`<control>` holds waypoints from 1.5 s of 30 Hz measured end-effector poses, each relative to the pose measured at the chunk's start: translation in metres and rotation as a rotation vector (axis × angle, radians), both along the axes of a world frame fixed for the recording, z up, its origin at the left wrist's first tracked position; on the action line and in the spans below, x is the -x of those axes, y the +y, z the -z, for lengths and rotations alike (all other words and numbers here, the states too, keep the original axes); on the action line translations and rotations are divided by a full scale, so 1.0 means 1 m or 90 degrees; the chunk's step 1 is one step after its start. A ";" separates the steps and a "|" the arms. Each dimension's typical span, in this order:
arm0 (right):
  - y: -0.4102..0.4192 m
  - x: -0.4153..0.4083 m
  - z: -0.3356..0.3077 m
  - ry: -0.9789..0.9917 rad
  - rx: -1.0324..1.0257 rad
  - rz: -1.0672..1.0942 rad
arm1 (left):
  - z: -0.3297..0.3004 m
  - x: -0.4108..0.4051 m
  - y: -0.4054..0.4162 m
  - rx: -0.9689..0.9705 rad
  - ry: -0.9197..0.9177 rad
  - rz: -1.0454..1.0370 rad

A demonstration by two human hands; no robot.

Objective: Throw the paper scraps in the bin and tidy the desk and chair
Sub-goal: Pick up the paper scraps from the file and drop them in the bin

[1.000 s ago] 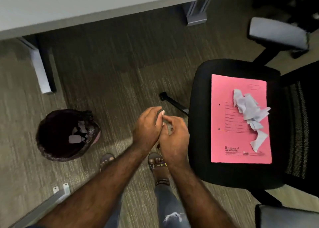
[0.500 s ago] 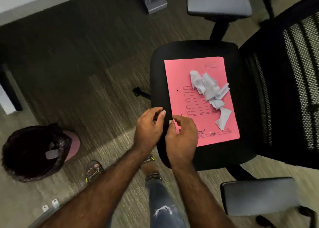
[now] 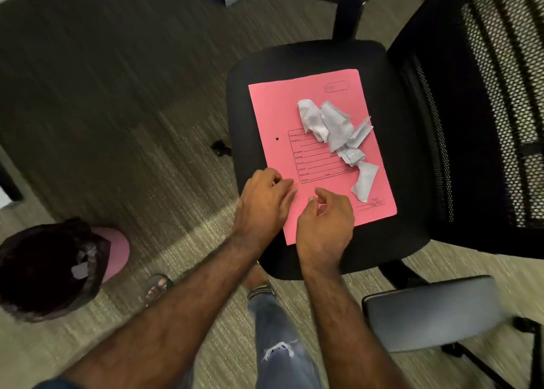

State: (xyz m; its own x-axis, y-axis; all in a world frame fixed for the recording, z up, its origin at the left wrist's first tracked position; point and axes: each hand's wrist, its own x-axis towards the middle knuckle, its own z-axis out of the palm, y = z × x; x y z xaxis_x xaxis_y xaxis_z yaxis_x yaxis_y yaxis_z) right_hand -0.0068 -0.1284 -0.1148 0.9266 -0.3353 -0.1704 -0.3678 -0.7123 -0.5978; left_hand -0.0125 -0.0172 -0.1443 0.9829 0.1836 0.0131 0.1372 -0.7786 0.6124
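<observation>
Landmark: flat pink card folder (image 3: 294, 117) on the black padded chair seat (image 3: 388, 241). Crumpled white paper scraps (image 3: 332, 126) lie on its far-right half. Left hand (image 3: 265, 203) and right hand (image 3: 323, 226), fingers loosely curled and holding nothing, hover over its near edge. Bag-lined round bin (image 3: 44, 268) stands well left.

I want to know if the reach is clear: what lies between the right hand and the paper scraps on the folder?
In the head view, only bare pink folder lies between the right hand and the paper scraps.
</observation>
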 end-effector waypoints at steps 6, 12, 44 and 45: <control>-0.011 0.016 0.005 -0.014 -0.019 0.007 | -0.002 -0.013 -0.010 -0.096 -0.011 0.051; -0.016 0.022 0.010 -0.023 -0.052 0.007 | 0.004 -0.021 -0.008 -0.137 0.007 0.084; -0.053 -0.005 0.033 -0.011 0.032 0.250 | 0.015 -0.030 -0.016 -0.189 -0.046 0.118; -0.051 -0.005 0.033 -0.005 0.034 0.248 | 0.014 -0.030 -0.016 -0.176 -0.038 0.116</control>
